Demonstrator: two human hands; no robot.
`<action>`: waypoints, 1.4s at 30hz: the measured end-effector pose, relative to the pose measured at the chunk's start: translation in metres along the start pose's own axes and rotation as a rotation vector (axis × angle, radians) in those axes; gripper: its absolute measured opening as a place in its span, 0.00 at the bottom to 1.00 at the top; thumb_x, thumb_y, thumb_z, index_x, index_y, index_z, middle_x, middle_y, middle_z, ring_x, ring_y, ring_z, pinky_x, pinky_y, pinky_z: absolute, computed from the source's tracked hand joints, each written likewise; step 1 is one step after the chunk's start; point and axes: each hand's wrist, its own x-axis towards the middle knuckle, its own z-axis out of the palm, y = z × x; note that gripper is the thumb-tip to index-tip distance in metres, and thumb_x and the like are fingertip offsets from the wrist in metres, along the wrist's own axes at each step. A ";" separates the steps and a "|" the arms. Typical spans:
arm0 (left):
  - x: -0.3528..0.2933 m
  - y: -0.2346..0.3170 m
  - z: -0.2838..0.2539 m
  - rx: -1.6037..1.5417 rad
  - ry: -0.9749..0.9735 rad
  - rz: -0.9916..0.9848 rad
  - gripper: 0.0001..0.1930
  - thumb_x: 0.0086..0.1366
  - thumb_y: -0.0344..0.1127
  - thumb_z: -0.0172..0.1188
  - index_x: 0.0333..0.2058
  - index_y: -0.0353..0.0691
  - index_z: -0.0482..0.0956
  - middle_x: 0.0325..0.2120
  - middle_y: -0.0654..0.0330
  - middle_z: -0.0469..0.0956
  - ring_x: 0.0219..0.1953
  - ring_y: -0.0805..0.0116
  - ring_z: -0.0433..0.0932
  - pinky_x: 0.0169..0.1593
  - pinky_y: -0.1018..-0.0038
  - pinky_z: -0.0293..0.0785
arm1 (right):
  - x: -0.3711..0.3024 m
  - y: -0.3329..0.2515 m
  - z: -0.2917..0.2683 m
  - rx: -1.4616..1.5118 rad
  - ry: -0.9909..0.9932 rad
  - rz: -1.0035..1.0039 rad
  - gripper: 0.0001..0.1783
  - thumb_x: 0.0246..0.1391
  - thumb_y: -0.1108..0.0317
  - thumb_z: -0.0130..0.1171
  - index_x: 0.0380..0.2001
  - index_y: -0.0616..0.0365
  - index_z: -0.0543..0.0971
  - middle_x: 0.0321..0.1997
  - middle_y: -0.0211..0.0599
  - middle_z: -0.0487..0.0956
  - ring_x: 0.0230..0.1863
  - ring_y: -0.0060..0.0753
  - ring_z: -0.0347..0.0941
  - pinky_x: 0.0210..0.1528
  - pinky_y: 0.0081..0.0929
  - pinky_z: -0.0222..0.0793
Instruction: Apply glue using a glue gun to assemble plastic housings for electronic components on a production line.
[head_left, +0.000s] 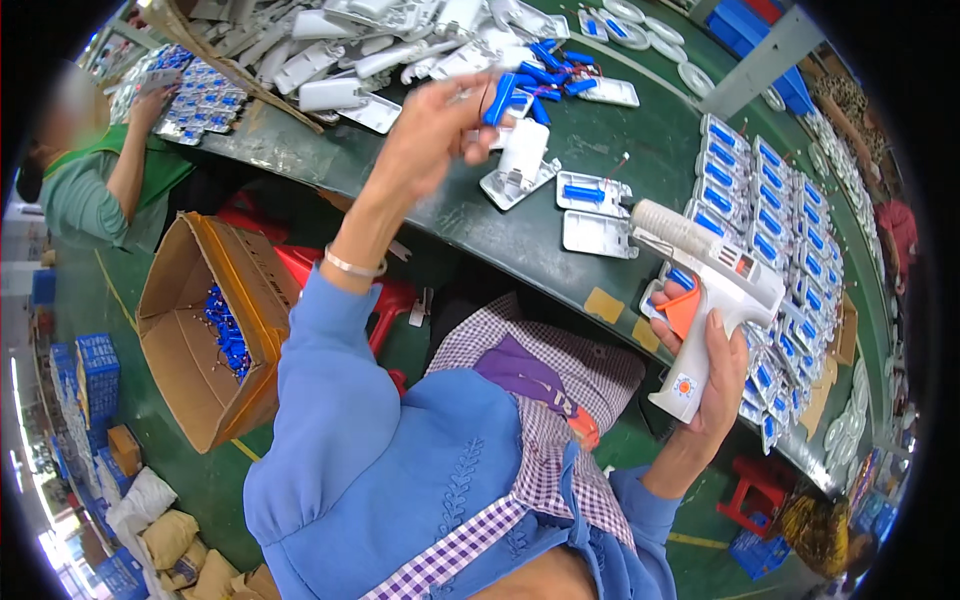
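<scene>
My left hand point(430, 135) is raised over the near side of the green table, its fingers pinching a blue cylindrical battery point(501, 99). My right hand point(715, 365) is wrapped round the handle of a white glue gun point(718, 270) with an orange trigger point(682, 307). The gun's front end points left, towards two white plastic housings: one point(594, 194) has a blue battery in it, the other point(597, 235) shows none. Below my left hand a white housing point(523, 155) rests on another tray-like piece. Several loose blue batteries point(545, 72) lie just beyond.
A heap of white plastic parts point(360, 50) covers the table's far left. Rows of housings with blue batteries point(765, 215) fill the right. Left of me, a cardboard box point(190, 385) holds blue batteries point(228, 330). A co-worker point(100, 190) sits beyond it. Red stools point(752, 497) stand below.
</scene>
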 end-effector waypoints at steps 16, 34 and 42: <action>-0.074 -0.073 0.038 -0.237 0.104 -0.125 0.16 0.66 0.37 0.55 0.45 0.28 0.72 0.32 0.52 0.79 0.28 0.71 0.80 0.32 0.81 0.76 | -0.004 0.010 0.002 -0.374 -0.114 0.100 0.20 0.62 0.68 0.47 0.52 0.70 0.65 0.41 0.49 0.78 0.37 0.34 0.76 0.33 0.24 0.72; -0.036 -0.087 0.087 0.924 0.188 0.638 0.09 0.54 0.30 0.65 0.33 0.33 0.78 0.29 0.53 0.78 0.31 0.59 0.77 0.33 0.68 0.74 | -0.009 0.012 -0.013 -0.240 0.002 0.090 0.17 0.62 0.68 0.47 0.50 0.69 0.68 0.37 0.46 0.77 0.34 0.34 0.76 0.32 0.23 0.71; -0.031 -0.091 0.095 1.052 0.104 0.639 0.08 0.50 0.28 0.65 0.30 0.34 0.78 0.30 0.56 0.74 0.37 0.57 0.73 0.39 0.65 0.72 | -0.018 0.010 -0.018 -0.175 0.011 0.087 0.18 0.61 0.67 0.50 0.50 0.70 0.68 0.36 0.45 0.78 0.33 0.32 0.75 0.32 0.24 0.70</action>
